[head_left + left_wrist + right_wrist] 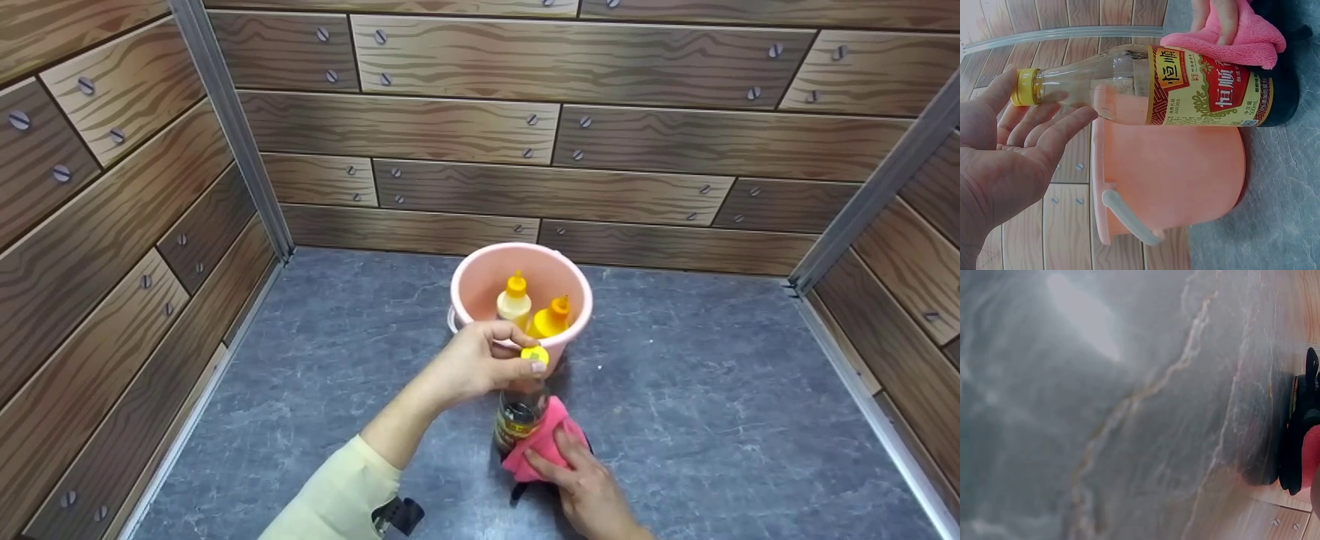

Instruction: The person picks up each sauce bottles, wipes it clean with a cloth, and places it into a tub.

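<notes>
A glass bottle [1123, 84] with a red and yellow label and dark liquid low inside stands upright on the grey floor. My left hand [480, 360] pinches its yellow cap [535, 355] between thumb and fingers. Against the bottle's lower right side, my right hand [589, 480] holds a pink cloth [551, 442]. Black material with a loop [1300, 433] shows beside the cloth in the right wrist view; what it belongs to is unclear. The right hand is mostly out of that view.
Just behind the bottle stands a pink bucket [480, 259] with a pale handle [1129, 216]. Inside are a cream squeeze bottle [514, 304] and a yellow squeeze bottle [551, 322], both with orange-yellow nozzles. Wood-patterned walls [450, 127] bound the floor on three sides.
</notes>
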Demonstrator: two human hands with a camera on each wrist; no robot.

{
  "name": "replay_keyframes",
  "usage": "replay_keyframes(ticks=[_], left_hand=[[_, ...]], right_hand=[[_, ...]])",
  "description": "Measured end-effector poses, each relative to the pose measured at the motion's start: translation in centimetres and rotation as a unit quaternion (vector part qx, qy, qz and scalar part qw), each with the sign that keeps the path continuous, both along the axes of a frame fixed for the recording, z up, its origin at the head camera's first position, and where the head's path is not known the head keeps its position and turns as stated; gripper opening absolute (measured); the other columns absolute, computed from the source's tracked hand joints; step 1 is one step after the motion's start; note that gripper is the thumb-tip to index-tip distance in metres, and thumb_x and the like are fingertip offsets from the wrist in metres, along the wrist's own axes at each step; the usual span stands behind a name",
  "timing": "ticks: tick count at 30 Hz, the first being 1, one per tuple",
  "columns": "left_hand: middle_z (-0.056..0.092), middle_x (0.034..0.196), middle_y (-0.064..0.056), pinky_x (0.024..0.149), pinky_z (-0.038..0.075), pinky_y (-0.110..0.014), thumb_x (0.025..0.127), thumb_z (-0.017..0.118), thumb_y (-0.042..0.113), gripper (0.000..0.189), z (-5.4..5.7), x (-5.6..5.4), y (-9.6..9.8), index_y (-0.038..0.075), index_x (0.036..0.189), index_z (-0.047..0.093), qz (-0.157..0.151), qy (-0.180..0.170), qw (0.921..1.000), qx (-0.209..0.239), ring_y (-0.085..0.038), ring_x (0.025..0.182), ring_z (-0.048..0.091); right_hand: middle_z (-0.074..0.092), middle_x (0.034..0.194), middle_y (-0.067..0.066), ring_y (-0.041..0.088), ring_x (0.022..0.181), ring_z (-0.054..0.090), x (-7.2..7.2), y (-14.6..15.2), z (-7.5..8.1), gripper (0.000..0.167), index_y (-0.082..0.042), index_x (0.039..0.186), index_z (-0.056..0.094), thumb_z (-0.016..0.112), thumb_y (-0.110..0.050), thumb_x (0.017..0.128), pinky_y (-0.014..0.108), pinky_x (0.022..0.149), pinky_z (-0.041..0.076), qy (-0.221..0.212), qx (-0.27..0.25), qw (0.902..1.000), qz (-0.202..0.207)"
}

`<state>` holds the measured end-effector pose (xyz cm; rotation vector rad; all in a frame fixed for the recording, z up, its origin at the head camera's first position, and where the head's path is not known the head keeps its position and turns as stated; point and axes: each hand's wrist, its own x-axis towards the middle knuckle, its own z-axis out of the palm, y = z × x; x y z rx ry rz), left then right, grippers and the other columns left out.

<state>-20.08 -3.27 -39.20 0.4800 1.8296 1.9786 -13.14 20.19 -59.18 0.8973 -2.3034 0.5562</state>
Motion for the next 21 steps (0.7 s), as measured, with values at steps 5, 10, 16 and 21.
replay_keyframes(ticks=[5,10,16,21], left_hand=[[0.075,0.109,-0.028,0.084,0.064,-0.048,0.096,0.077,-0.001,0.014,0.0,0.0,0.0,-0.003,0.108,0.069,0.004,0.005,0.9999,-0.01,-0.047,0.102,0.075],[0.078,0.104,-0.019,0.084,0.064,-0.047,0.096,0.078,0.001,0.015,-0.1,0.0,-0.1,-0.003,0.107,0.069,0.005,0.014,0.9997,-0.02,-0.043,0.101,0.076],[0.078,0.106,-0.015,0.084,0.064,-0.045,0.096,0.079,0.003,0.016,0.0,0.0,-0.1,-0.003,0.108,0.07,0.005,0.022,0.9993,-0.028,-0.043,0.103,0.075],[0.078,0.109,-0.014,0.084,0.064,-0.045,0.096,0.079,0.005,0.017,0.0,0.0,-0.2,-0.001,0.109,0.071,0.008,0.023,0.9989,-0.04,-0.043,0.105,0.075]], right_hand=[[0.069,0.133,0.024,0.041,0.114,0.07,0.0,0.0,-0.4,0.067,-0.033,0.124,0.081,0.088,0.002,0.067,0.052,0.082,0.063,-0.002,0.003,1.0,0.0],[0.07,0.131,0.025,0.041,0.114,0.07,0.0,0.1,-0.6,0.067,-0.032,0.123,0.081,0.088,0.002,0.065,0.051,0.085,0.062,0.008,0.012,0.9999,0.0],[0.068,0.132,0.027,0.044,0.12,0.068,0.2,0.2,-0.4,0.067,-0.032,0.123,0.081,0.086,0.003,0.067,0.054,0.089,0.06,-0.029,0.031,0.999,-0.011],[0.063,0.139,0.03,0.048,0.131,0.06,0.6,0.2,0.4,0.061,-0.033,0.128,0.079,0.081,0.004,0.079,0.061,0.097,0.056,-0.137,0.064,0.9882,-0.025]])
